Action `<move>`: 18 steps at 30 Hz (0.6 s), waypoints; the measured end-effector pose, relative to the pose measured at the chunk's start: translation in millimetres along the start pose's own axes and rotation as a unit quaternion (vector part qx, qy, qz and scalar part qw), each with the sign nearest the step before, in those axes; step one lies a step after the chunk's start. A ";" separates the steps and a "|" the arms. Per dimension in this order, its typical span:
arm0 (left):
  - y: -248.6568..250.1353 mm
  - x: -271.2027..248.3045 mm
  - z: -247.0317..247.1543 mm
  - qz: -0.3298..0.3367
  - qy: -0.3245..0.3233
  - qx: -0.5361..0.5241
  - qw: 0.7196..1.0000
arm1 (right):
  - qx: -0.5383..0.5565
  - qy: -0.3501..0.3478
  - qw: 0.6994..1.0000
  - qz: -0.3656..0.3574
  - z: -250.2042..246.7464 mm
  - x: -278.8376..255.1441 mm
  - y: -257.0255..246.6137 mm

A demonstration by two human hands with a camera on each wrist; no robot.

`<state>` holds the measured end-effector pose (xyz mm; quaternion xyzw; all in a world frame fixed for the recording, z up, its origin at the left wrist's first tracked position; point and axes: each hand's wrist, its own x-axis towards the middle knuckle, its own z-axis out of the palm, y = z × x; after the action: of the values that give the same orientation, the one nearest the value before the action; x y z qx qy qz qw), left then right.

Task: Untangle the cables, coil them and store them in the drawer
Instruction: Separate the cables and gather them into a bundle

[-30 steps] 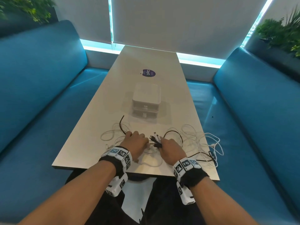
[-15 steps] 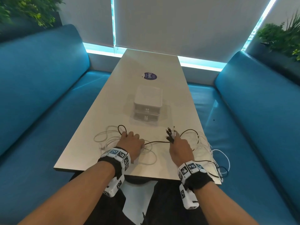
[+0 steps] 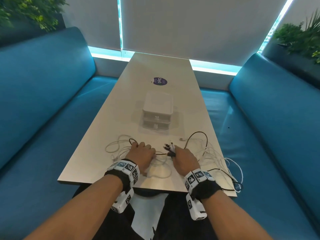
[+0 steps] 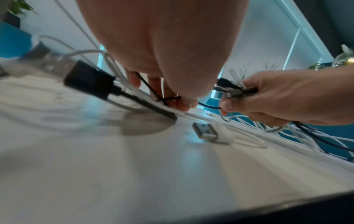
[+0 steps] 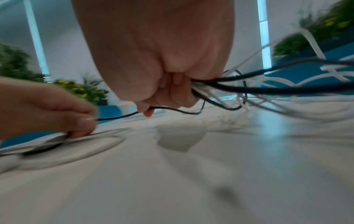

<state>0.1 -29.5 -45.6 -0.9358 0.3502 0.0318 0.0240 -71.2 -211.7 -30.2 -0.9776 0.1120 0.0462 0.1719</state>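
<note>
A tangle of white cables (image 3: 216,156) and a black cable (image 3: 199,134) lies on the near end of the table (image 3: 121,104). My right hand (image 3: 183,158) grips a bundle of cable ends, and their plugs (image 3: 168,148) stick out past the fingers (image 5: 172,94). A stretch of black cable (image 5: 118,116) runs from that hand to my left hand (image 3: 142,153), which pinches it (image 4: 168,99) low over the table. More white loops (image 3: 117,144) lie under and left of the left hand. The white two-drawer unit (image 3: 157,113) stands beyond the hands, both drawers closed.
A loose USB plug (image 4: 205,131) and a black plug (image 4: 90,80) lie on the table by my left hand. Some cable loops hang over the near right corner (image 3: 237,186). Blue benches (image 3: 43,110) flank the table. A round sticker (image 3: 160,81) marks the far half.
My right hand pulled the bundle of plugs to the right, away from the left hand, then came partly back. The black loop on the right has grown. The left hand stayed in place.
</note>
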 end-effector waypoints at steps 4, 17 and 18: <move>-12.3 -2.3 0.0 -0.015 0.013 0.000 1.000 | -0.018 0.041 0.996 0.080 -10.5 2.9 22.5; 13.6 -0.5 -13.5 0.010 -0.007 0.030 0.999 | 0.014 -0.042 0.997 -0.064 3.8 -1.4 -19.2; 13.6 -1.0 -12.5 0.006 -0.005 0.021 1.000 | 0.010 -0.043 0.997 -0.061 5.0 0.1 -17.8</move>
<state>-9.0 -39.9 -33.4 -0.9327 0.3567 0.0288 0.0455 -67.2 -193.7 -29.1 -0.9779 0.0455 0.0766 0.1893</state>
